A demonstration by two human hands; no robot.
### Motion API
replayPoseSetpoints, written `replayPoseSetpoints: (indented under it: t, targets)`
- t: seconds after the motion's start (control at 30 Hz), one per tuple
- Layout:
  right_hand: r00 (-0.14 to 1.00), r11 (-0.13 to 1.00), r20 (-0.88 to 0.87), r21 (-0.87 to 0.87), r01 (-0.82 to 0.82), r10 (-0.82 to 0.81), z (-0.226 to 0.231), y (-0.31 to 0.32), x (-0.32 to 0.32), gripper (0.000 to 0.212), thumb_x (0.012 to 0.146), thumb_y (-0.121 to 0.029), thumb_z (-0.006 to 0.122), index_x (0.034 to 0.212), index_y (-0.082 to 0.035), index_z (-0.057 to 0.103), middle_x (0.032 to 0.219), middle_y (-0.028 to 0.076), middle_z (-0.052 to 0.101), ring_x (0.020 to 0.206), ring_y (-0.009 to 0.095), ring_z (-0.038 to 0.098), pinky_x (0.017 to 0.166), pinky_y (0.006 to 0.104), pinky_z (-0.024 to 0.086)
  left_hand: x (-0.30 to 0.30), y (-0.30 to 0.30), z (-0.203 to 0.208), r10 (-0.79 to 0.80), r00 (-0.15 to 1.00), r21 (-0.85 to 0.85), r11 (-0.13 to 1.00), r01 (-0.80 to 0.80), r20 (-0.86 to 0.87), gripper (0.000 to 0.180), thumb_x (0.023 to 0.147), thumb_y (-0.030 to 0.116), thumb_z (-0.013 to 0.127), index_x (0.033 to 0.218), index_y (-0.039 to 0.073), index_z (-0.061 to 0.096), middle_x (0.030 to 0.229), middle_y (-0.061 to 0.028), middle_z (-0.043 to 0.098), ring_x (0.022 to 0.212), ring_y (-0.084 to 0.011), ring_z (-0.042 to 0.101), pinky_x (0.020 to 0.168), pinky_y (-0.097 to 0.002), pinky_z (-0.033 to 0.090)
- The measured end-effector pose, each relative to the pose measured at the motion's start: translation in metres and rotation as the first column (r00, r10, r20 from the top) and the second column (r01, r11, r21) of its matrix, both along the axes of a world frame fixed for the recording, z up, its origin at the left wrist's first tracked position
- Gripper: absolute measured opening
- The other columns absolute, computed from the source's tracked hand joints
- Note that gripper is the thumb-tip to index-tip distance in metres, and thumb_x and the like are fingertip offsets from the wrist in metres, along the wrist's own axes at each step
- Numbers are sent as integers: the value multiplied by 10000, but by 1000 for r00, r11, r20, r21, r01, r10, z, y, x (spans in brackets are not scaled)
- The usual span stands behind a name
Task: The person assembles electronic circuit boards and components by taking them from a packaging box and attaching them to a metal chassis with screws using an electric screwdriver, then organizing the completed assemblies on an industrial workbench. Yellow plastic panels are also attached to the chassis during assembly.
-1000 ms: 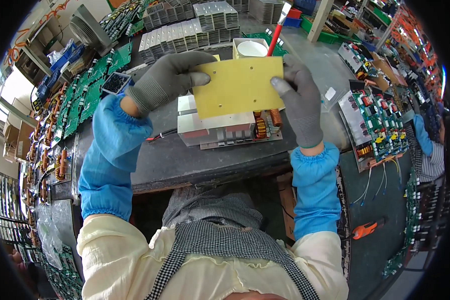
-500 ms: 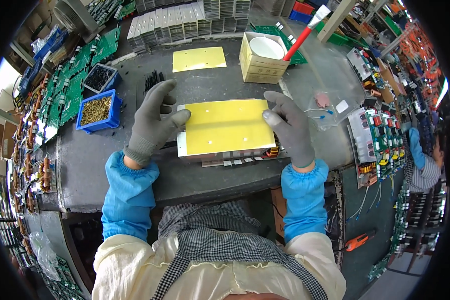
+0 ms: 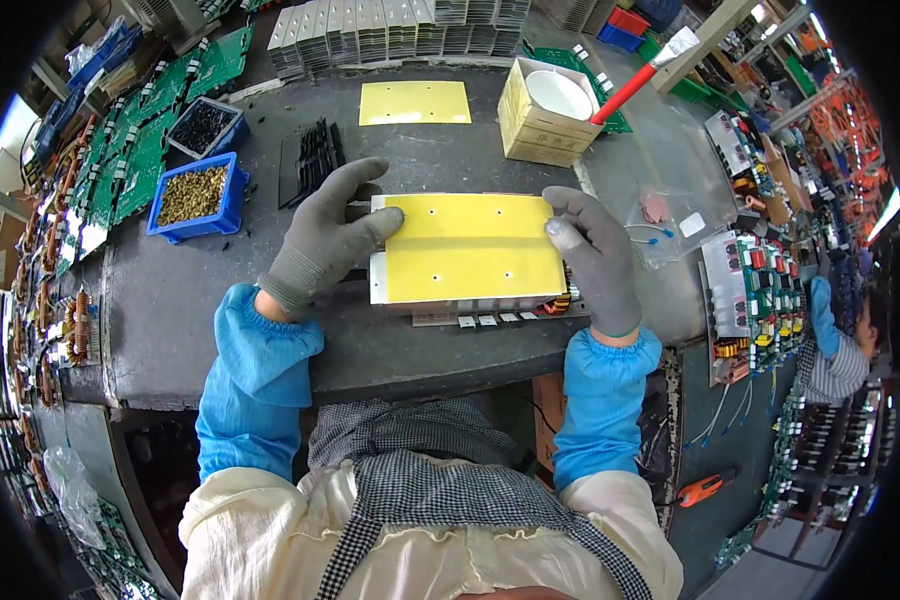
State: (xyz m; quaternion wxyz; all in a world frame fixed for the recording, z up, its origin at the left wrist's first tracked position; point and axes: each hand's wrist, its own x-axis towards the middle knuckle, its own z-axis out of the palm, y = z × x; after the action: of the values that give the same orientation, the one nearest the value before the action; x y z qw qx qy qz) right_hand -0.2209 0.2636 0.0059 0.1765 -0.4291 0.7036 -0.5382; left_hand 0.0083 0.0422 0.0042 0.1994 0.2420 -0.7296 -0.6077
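Note:
A thin yellow sheet (image 3: 475, 245) with small holes lies over a pale metal plate (image 3: 379, 278), whose left edge shows past it. Beneath the plate, parts of a circuit assembly (image 3: 560, 305) stick out at the near right. My left hand (image 3: 335, 230), in a grey glove, holds the sheet's left edge with the thumb on top; its index finger is raised past the far left corner. At the opposite edge my gloved right hand (image 3: 600, 255) has its thumb against the sheet and its fingers bent over the far right corner. The fingers' undersides are hidden.
Beyond lie another yellow sheet (image 3: 415, 103) and black strips (image 3: 320, 155). Blue bins hold brass-coloured hardware (image 3: 192, 192) and black pieces (image 3: 206, 130). A box with a white tub (image 3: 560, 95) and a red-handled brush (image 3: 630, 92) stand far right. A co-worker (image 3: 838, 350) is at right.
In the picture, the yellow sheet and both hands sit slightly farther right, as the whole view has shifted. The sheet's holes now look dark instead of pale. Both thumbs stay at its edges.

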Motion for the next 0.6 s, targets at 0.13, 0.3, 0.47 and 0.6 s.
replayPoseSetpoints:
  t: [0.13,0.3,0.47,0.6]
  targets:
    - [1000,1000,15,-3,7,-7,2,1,-1,350,934,-130,645,1259,0,640,952,51,660,853,99,580,785,267,495,-3,1,0,8,1000,-4,1000,-8,16,678,897,254,766,1458,2,480,1197,-90,588,1105,-158,562,976,-310,476]
    - [998,999,-53,-27,16,-18,5,-9,6,348,925,-105,631,1258,-7,646,966,40,663,865,98,582,784,262,492,11,-1,5,8,1000,99,995,-6,-22,630,921,204,742,1455,0,479,1235,-97,597,1086,-157,580,947,-320,496]
    - [968,968,224,-194,157,-112,1,5,0,338,943,-124,575,1250,-16,662,759,-2,572,649,68,491,602,235,392,6,-12,6,-39,990,113,992,55,-136,689,931,314,745,1464,-17,458,1302,-118,595,1199,-195,559,1039,-343,451]
    - [963,948,195,-222,229,-187,7,4,6,361,962,-183,537,1250,-3,656,653,-23,487,578,61,405,546,236,297,30,-64,32,7,987,77,997,5,-160,552,945,245,731,1396,-14,544,1287,-102,632,1164,-184,589,1021,-332,473]
